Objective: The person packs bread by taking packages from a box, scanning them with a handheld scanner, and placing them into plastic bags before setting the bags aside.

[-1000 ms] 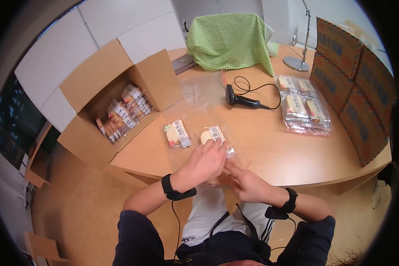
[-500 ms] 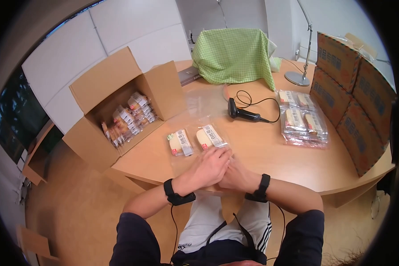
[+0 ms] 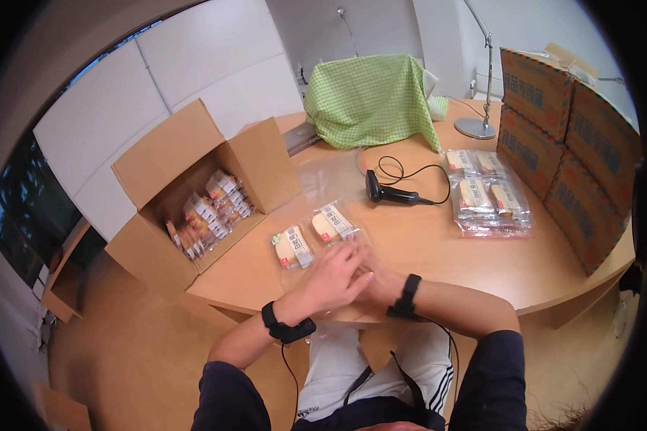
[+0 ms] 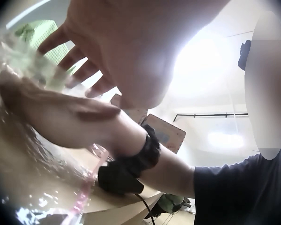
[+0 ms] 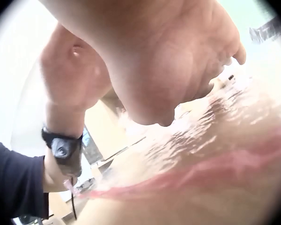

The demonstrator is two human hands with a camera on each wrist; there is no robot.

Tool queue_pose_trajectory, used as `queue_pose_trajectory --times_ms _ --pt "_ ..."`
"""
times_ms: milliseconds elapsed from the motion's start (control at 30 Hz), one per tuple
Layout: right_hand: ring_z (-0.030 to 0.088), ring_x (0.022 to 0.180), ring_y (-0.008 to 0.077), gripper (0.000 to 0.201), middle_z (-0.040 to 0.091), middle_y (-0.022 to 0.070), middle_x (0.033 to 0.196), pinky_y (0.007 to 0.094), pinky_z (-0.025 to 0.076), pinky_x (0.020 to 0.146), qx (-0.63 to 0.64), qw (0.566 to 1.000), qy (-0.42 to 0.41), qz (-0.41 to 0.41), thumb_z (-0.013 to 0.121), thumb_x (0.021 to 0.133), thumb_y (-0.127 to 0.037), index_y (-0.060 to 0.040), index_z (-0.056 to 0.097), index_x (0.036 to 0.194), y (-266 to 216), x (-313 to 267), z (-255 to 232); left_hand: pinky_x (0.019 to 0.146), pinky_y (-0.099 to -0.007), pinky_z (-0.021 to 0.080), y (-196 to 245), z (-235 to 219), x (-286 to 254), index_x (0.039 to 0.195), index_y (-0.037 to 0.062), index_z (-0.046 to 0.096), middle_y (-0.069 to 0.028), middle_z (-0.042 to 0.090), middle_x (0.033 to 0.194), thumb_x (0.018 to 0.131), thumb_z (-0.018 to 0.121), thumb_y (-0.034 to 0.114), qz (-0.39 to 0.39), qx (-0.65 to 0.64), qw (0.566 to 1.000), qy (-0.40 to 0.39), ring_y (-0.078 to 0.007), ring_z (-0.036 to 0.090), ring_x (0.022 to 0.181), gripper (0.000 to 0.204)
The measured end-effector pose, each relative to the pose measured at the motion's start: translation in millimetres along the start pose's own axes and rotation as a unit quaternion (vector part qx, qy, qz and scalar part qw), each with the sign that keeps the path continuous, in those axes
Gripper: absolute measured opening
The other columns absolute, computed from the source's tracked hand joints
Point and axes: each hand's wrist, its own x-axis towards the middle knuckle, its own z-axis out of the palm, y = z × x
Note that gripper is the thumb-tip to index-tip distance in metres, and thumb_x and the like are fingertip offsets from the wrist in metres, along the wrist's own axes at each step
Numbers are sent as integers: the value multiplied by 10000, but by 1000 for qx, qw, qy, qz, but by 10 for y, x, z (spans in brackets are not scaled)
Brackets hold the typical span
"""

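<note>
Two packaged bread slices, a left packet (image 3: 292, 246) and a right packet (image 3: 332, 223), lie side by side in a clear plastic bag flat on the table. My left hand (image 3: 332, 279) is just below the packets, over the bag's near part. The right hand (image 3: 378, 279) is beside it, its fingers partly hidden behind the left in the head view. In the left wrist view the left hand's fingers are spread and straight. The right hand (image 4: 61, 112) lies extended along shiny plastic. A pink strip (image 5: 210, 168) runs along the bag's edge beneath the right hand.
An open carton (image 3: 158, 154) of wrapped baked goods stands at the left. A black barcode scanner (image 3: 392, 192) with its cable lies behind the bag. Stacked filled bags (image 3: 490, 215) and printed cartons (image 3: 546, 154) stand right. At the back are a green checked cloth (image 3: 370, 100) and lamp (image 3: 476, 128).
My left hand has drawn back off the right packet, which now shows whole and sits closer to the left one. The right hand has come in against the left. The head view has shifted.
</note>
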Motion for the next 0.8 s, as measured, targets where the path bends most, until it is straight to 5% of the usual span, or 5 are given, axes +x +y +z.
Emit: queue_pose_trajectory --times_ms 167,233,333,567,800 --pt "532 1147 429 445 599 250 1120 498 458 907 -39 996 -78 -31 574 837 -293 41 607 1129 -220 -170 -647 1039 -459 394 -774 -52 -228 1337 -3 491 -284 526 1294 930 548 318 -113 16 993 -20 -445 490 1200 521" --pt "618 930 342 302 590 202 1035 411 524 768 176 901 -375 -132 584 834 -180 39 610 1039 -219 -71 -1035 1106 -458 316 -1178 6 -370 1409 16 435 -314 432 1387 956 485 411 -256 116 951 -128 -456 398 1292 602" --pt "635 829 299 196 597 160 931 371 535 663 295 910 -227 -183 599 834 -142 29 603 930 -231 50 -1322 1137 -544 240 -1504 -40 -536 1495 66 303 -272 206 1548 944 430 514 -307 82 916 -243 -478 203 1415 722" --pt "628 845 317 205 621 151 953 387 532 751 215 945 -189 -159 627 825 -129 26 613 959 177 368 -1212 1139 -570 220 -1671 -57 -662 1519 118 265 -256 146 1572 931 455 537 -301 53 918 -251 -458 129 1448 746" --pt "337 1360 404 548 355 220 1478 488 319 1094 161 964 -206 -43 554 918 -344 -38 448 1360 837 318 -488 1173 -459 205 -2127 -49 -718 1497 136 328 -248 166 1570 892 591 471 -228 -32 948 -221 -430 127 1455 741"
